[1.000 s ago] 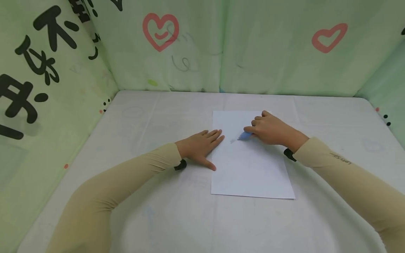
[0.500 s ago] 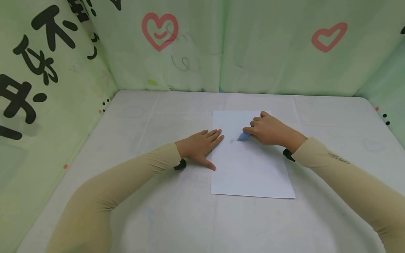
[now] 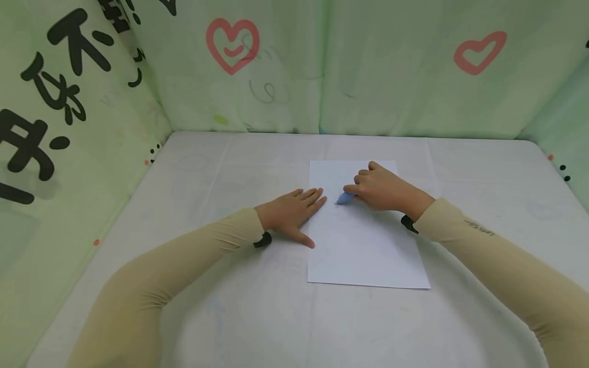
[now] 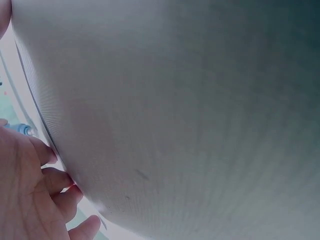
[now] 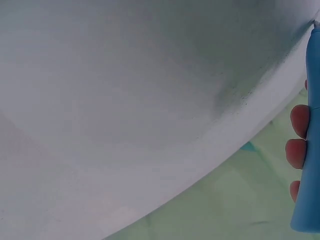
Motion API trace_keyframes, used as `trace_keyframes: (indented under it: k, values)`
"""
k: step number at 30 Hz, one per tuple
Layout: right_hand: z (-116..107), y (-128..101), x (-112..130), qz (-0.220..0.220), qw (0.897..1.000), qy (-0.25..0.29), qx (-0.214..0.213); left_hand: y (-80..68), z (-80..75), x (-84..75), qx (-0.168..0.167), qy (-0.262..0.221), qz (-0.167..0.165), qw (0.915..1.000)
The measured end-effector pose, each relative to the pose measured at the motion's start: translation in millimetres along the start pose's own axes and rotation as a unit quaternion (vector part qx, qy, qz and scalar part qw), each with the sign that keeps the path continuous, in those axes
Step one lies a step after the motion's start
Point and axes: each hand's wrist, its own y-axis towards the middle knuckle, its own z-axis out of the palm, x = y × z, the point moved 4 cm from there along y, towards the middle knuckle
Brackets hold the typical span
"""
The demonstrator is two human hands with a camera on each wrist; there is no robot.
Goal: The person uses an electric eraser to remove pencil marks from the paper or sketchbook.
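Note:
A sheet of white paper [image 3: 363,250] lies on the table. My left hand [image 3: 292,212] rests spread on the paper's left edge, its thumb and fingertips on the sheet. The left wrist view shows its fingers [image 4: 55,185] along that edge. My right hand [image 3: 384,188] grips a blue pen-shaped tool [image 3: 345,198], which looks like an electric eraser, over the upper left of the paper. It is tilted, with its narrow tip at the sheet. In the right wrist view the thick barrel [image 5: 312,125] shows with fingertips round it, and dark specks lie on the paper near the tip.
A white cloth covers the table [image 3: 221,317]. Green printed curtains [image 3: 285,66] hang behind it and on both sides, with red hearts and black characters. Dark wrist cameras [image 3: 263,240] sit under the sleeve cuffs.
My right hand and the blue electric eraser have shifted slightly left. The small grey mark seen by the tip earlier has shrunk and no longer shows in the head view. The left hand stays put.

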Motion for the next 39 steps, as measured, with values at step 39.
trace_keyframes:
  k: [39]
  values:
    - [-1.9,1.3,0.4,-0.007,1.000,-0.005,-0.001,1.6,1.9,0.8,0.004,0.006,-0.004,1.0000]
